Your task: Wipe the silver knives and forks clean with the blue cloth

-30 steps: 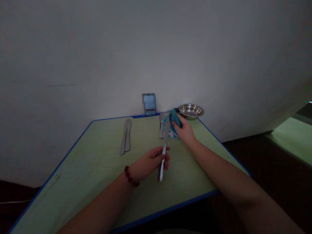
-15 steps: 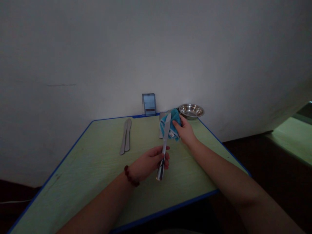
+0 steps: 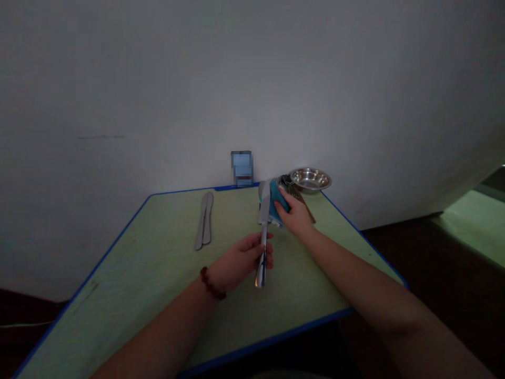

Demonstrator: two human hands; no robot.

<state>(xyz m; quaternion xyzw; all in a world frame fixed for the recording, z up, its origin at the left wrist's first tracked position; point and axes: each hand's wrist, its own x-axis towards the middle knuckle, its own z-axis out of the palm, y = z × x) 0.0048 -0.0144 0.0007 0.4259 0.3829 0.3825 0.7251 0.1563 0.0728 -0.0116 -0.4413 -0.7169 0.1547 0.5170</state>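
A shiny metal table knife (image 3: 264, 210) is held by its handle in my left hand (image 3: 244, 260), blade pointing away from me. My right hand (image 3: 296, 210) grips a blue cloth (image 3: 278, 202) beside the blade; whether the cloth touches the blade is hard to tell. Behind the cloth lies cutlery (image 3: 284, 181), including forks, partly hidden by my right hand. Another flat metal piece (image 3: 260, 216) shows just left of the held knife. Two more knives (image 3: 205, 221) lie side by side on the table, left of my hands.
The pale green table (image 3: 158, 263) has a blue edge and stands against a grey wall (image 3: 177, 105). A round steel bowl (image 3: 311, 180) sits at the back right corner. A blurred upright device (image 3: 242, 168) stands at the back edge.
My right hand has moved slightly left with the cloth, which is now more bunched. The knife has turned more upright in view. More of the cutlery behind shows.
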